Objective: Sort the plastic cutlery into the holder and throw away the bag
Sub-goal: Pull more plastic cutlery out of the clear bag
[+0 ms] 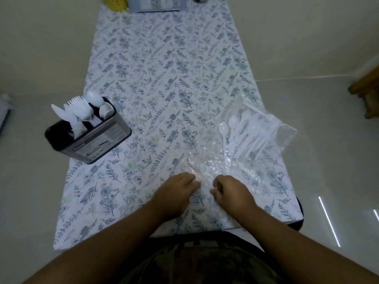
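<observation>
While both hands, L (176, 191) & R (231, 191), pinch bag (215, 165) mouth, cutlery (244, 134) lies far-right inside, handles angled toward R.

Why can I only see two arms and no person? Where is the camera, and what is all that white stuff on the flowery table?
The camera sits on the person's head and looks down, so you see only their arms and a bit of their clothes. There is just this one picture, taken from up there.

The flowery cloth covers a table. On the left stands a dark holder with white plastic forks, knives and spoons standing in it. On the right lies a clear plastic bag with more white cutlery lying in it.

The left hand and the right hand are both at the near end of the bag, with curled fingers that seem to pinch the crinkly plastic. At the far end of the table are a yellow thing and a box, partly cut off.
</observation>
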A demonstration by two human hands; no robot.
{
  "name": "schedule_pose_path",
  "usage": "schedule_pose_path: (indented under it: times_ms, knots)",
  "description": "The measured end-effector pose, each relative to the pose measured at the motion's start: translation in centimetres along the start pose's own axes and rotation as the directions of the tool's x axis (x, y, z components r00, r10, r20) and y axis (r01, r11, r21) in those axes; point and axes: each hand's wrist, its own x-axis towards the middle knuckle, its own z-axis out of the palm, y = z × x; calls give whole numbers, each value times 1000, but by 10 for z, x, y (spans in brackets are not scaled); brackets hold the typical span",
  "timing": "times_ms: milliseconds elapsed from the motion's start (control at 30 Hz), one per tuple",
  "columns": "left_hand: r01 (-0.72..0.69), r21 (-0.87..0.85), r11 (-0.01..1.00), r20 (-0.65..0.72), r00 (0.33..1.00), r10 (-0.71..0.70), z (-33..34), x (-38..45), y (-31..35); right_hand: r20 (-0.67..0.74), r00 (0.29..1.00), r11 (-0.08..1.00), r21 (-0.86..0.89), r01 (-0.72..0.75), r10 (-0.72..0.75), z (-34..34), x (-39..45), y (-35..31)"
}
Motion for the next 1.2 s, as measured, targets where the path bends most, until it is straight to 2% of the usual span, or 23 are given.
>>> schedule_pose_path:
  times_ms: [67,133,233,433,533,667,833,1067,1200]
  knots:
    - [85,-10,996,-24,996,-85,7,-6,6,5,1000,999,39,-24,24,-3,5,-2]
    - [112,2,994,-6,994,-112,8,-8,14,7,997,993,87,-73,73,-7,8,-3]
    - [64,33,997,-9,998,-64,5,-5,19,31,995,992,81,-97,94,-11,10,-7]
    - [-51,51,997,24,998,49,10,5,31,15,999,997,68,-42,41,-17,8,-11]
    - [-33,80,996,53,998,29,11,3,34,-91,996,996,92,-9,18,-24,5,-12]
    - [-17,124,992,71,997,8,10,7,36,-247,967,989,144,-26,61,-34,3,-15]
    - [-28,188,982,109,994,8,12,12,42,-104,994,997,70,-23,30,-35,1,-21]
    - [-34,218,975,185,983,-7,2,9,38,-366,920,972,228,-59,142,-79,2,-26]
    - [-9,170,985,190,982,-24,-3,13,35,-227,969,987,150,-59,93,-77,-1,-32]
